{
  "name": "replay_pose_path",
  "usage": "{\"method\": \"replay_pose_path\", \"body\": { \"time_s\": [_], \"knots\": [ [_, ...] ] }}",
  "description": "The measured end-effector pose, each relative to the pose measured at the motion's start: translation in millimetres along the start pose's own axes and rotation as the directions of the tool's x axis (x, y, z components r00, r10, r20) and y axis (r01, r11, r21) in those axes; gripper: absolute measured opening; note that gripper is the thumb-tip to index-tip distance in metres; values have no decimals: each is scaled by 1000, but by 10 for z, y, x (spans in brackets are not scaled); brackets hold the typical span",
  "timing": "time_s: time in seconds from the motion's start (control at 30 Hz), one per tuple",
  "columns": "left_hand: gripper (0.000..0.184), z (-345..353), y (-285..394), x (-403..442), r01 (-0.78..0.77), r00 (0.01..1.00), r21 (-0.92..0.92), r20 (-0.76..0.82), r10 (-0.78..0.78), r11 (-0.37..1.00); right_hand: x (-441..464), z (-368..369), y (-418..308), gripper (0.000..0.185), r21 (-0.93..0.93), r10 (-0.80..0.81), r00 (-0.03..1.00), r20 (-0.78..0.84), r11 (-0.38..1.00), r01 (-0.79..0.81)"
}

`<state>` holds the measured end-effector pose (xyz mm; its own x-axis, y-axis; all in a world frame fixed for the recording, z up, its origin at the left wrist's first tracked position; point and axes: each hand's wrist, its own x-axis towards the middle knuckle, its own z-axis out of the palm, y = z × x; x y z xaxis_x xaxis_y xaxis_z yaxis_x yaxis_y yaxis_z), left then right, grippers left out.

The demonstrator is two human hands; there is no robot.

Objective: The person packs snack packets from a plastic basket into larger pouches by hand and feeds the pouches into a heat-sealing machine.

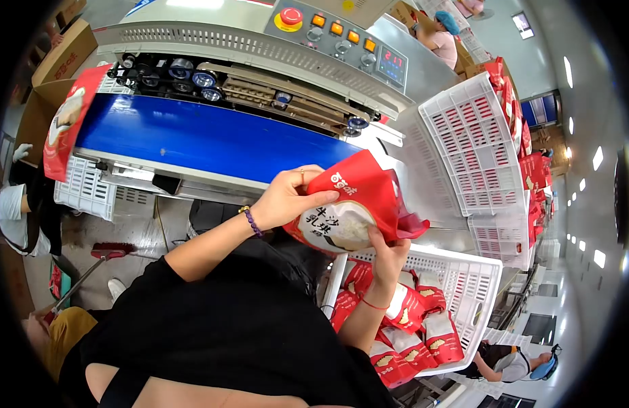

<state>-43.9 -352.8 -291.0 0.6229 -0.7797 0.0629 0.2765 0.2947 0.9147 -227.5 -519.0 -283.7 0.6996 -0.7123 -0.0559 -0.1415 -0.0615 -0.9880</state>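
Observation:
A red and white printed food pouch (341,211) is held up in front of me, slightly tilted, at the near edge of the blue conveyor belt (212,136). My left hand (290,197) grips its left side, thumb lying across the front. Lower right, my right hand (389,255) pinches the pouch near its other edge. Below that hand stands a white plastic crate (474,292) with several similar red pouches (409,309) inside. At the belt's far left end lies another red pouch (73,122).
Behind the belt runs a sealing machine with rollers (205,78) and a red emergency button (291,16). Stacked white crates (470,122) of red pouches stand to the right. Cardboard boxes (66,54) are at left. Other people (440,41) are in the background.

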Motion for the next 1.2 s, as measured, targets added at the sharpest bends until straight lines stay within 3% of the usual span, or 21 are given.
{"method": "replay_pose_path", "body": {
  "time_s": [0.07, 0.1, 0.13, 0.2, 0.27, 0.33, 0.4, 0.43, 0.5, 0.53, 0.57, 0.6, 0.67, 0.7, 0.73, 0.8, 0.93, 1.2],
  "knots": [
    [19, -44, 2, 48, -129, 990, 176, 77, 117, 976, 46, -36, 76, 39, 181, -111, 992, 61, 979, 98],
    [16, -23, 31, 71, -66, 996, 77, 58, 62, 995, 50, -87, 169, 36, 311, -104, 993, 54, 947, 83],
    [19, -60, 70, 113, -26, 992, 69, 124, 18, 997, 65, -166, 288, 36, 308, -116, 992, 57, 947, 93],
    [20, -157, 49, 202, 33, 967, 43, 252, -43, 999, 117, -300, 461, 33, 619, -202, 978, 58, 776, 123],
    [20, -106, 75, 236, 92, 953, 52, 284, -103, 994, 223, -369, 505, 26, 571, -184, 983, 25, 809, 137],
    [20, -46, -67, 322, 48, 976, 103, 209, -69, 993, 334, -381, 454, 21, 295, -225, 967, -122, 922, 252],
    [21, -77, -99, 436, -35, 985, 296, 169, -16, 955, 430, -460, 426, 20, 307, -254, 956, -146, 907, 288],
    [18, -30, -62, 464, 72, 982, 260, 152, -115, 963, 510, -576, 467, 19, 214, -277, 949, -151, 928, 305],
    [15, 38, -125, 523, 37, 985, 302, 149, -85, 952, 626, -682, 469, 16, -15, -295, 930, -219, 954, 299],
    [13, 67, -174, 543, 2, 987, 345, 149, -56, 939, 711, -699, 429, 16, -16, -280, 937, -211, 959, 283],
    [16, 80, -283, 618, -24, 998, 460, 62, -5, 888, 787, -725, 397, 15, -288, -330, 922, -203, 920, 266],
    [17, 107, -377, 672, 17, 999, 432, -44, 2, 902, 819, -773, 412, 15, -543, -367, 915, -168, 809, 225],
    [23, 135, -594, 806, 46, 981, 483, -187, 52, 874, 996, -881, 591, 13, -526, -212, 956, -205, 847, 75],
    [25, 162, -590, 873, 152, 976, 488, -211, -53, 859, 1034, -683, 500, 13, -29, -192, 941, -277, 981, 192],
    [25, 197, -639, 935, 252, 961, 302, -188, -202, 919, 1148, -710, 541, 14, 173, -101, 955, -279, 973, 153],
    [26, 297, -780, 1053, 254, 960, 141, -154, -232, 957, 1314, -785, 558, 17, 258, -87, 968, -235, 955, 149],
    [24, 417, -804, 1291, 291, 914, -126, -254, -315, 948, 1626, -945, 608, 25, 233, -15, 968, -252, 970, 76],
    [21, 60, -710, 1368, 303, 878, -36, -379, -293, 952, 2068, -627, 689, 30, 137, -124, 981, -150, 980, 145]
  ]
}}
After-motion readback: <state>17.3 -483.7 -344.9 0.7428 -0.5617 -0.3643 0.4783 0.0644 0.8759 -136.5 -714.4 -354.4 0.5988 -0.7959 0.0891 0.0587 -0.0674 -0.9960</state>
